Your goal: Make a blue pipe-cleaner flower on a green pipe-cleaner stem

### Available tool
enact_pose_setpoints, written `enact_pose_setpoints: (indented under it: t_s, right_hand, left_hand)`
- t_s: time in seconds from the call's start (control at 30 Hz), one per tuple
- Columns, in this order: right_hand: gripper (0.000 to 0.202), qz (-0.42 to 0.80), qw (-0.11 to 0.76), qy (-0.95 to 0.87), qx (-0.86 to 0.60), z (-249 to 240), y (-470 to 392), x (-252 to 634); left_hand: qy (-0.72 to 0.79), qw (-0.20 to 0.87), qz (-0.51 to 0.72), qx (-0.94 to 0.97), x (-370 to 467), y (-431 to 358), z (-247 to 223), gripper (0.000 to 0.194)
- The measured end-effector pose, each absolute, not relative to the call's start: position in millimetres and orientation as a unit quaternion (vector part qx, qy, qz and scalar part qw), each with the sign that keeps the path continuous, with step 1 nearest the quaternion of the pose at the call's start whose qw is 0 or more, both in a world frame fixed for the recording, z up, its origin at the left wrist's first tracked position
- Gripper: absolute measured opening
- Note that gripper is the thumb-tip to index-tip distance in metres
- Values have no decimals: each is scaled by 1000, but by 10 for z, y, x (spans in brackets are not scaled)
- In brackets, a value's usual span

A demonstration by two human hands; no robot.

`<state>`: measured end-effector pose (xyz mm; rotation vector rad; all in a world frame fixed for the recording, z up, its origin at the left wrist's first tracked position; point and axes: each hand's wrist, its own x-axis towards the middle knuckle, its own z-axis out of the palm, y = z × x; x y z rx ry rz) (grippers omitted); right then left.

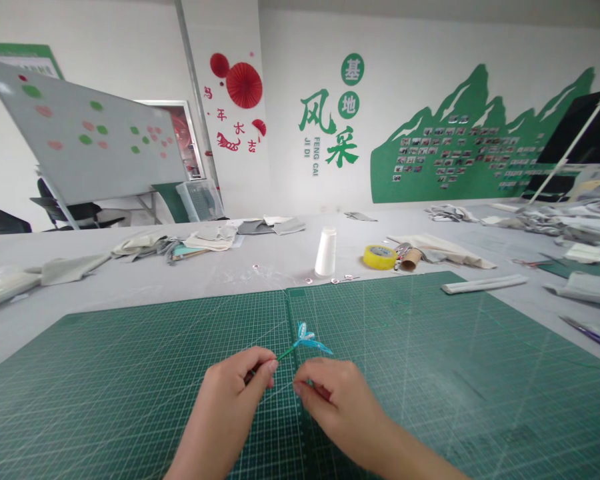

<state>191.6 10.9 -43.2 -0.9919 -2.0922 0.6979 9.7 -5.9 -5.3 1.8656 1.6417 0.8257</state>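
Pinching a green stem (286,353) between thumb and fingers, the left hand (230,398) holds up a small blue flower (306,341), its petals set with what look like white beads. From where I stand, the flower sits in the air over the seam where two green cutting mats meet, the left mat (145,380) and the right mat (430,353), tilted up and away from the person. The right hand (337,395) hovers just beside the stem, on the right mat's side of the seam, thumb and forefinger drawn into a narrow pinch; I cannot tell whether anything fine is caught between them. Beyond the far edge of the right mat, close to the seam, a white cone of thread (326,252) stands upright on the grey table (275,248). Farther along that edge lies a yellow roll of tape (379,257), with a brown cardboard tube (411,259) next to it. A pale strip (484,285) lies across the right mat's edge near its far right corner. Past the far edge of the left mat, cloth scraps (215,237) lie in a loose heap, and a whiteboard (100,133) stands behind the table.
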Motion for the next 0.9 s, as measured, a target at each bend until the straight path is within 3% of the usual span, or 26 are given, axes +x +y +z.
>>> enact_pose_setpoints:
  t_s: [0.2,0.47,0.9]
  right_hand:
    - [14,514,387,-657,-392,-539,242,1916]
    - [28,638,354,-594,-338,-597,412,2014]
    - [24,597,320,-653,-338,-451,477,2168]
  left_hand:
    - [551,304,317,710,105,-66,-52,25]
    - [500,319,286,752,160,-108,-11,24]
    - [464,282,135,829,233,-128,-23,21]
